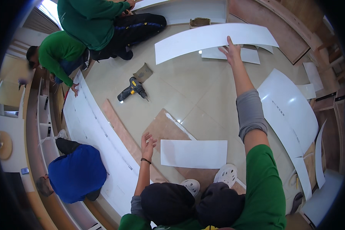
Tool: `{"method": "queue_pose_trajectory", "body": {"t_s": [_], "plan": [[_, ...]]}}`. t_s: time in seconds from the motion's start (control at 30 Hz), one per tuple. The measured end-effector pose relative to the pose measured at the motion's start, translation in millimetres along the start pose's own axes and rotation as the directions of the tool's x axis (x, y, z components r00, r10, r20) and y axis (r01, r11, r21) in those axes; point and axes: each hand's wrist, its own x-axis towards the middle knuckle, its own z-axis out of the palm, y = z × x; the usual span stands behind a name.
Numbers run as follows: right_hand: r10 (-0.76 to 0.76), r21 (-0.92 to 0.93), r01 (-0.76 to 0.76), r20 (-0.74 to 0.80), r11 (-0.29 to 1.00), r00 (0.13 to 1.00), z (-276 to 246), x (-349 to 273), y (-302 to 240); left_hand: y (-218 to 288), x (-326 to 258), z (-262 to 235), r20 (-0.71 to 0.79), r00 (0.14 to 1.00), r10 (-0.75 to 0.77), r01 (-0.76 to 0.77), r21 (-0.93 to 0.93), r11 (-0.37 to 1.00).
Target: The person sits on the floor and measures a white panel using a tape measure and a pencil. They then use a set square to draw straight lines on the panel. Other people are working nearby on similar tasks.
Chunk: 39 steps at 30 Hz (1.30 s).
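- Glossy pale floor tiles (191, 105) fill the middle of the room, with a low wooden frame (270, 28) at the upper right and white shelves (46, 111) along the left side.
- Right arm stretches far forward; the right hand (231, 52) has its fingers spread across the lower edge of a long, curved white sheet (203, 42). Whether the thumb pinches that edge, I cannot tell.
- That sheet lies at the top of the floor area, partly covering a smaller white piece (249, 56).
- Left hand (147, 145) is raised with fingers apart and slightly curled, holding nothing; a dark band (145, 160) circles its wrist.
- Near the left hand, a white rectangle (193, 153) lies over a brown board (161, 128), just in front of the wearer's white shoes (226, 174).
- Beyond that hand, a black and yellow drill (132, 90) lies just beside a brown packet (143, 73).
- Along the left, a wooden strip (120, 128) borders a long white panel (82, 119). One person in green (61, 50) reaches down to its far end; another in blue (76, 172) bends beside it.
- Someone else in green (90, 23) kneels at the top left.
- On the right lies a large, bowed white sheet (287, 111).
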Motion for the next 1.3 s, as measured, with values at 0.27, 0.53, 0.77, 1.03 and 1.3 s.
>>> {"method": "queue_pose_trajectory", "body": {"t_s": [0.27, 0.53, 0.77, 1.03, 1.3], "plan": [[0.129, -0.453, -0.184, -0.150, 0.872, 0.980, -154, -211, 95, -32, -1, -7, 0.067, 0.991, 0.119, -0.136, 0.423, 0.896], [-0.148, -0.976, 0.047, 0.015, 0.213, 0.989, -241, -465, 78, -110, -59, 8, -0.014, 0.991, 0.134, -0.070, 0.794, 0.603], [0.085, -0.991, -0.113, -0.106, 0.078, 0.991, -238, -448, 101, -159, -27, 12, 0.019, 0.999, 0.031, -0.036, 0.623, 0.781], [0.502, -0.360, -0.481, -0.040, 0.800, 0.864, -236, -418, 63, -97, -36, -35, 0.364, 0.874, -0.320, 0.374, -0.084, 0.924], [0.516, -0.150, -0.493, 0.231, 0.857, 0.825, -194, -415, 31, -40, -39, -21, 0.402, 0.914, -0.060, 0.249, -0.435, 0.865]]}}
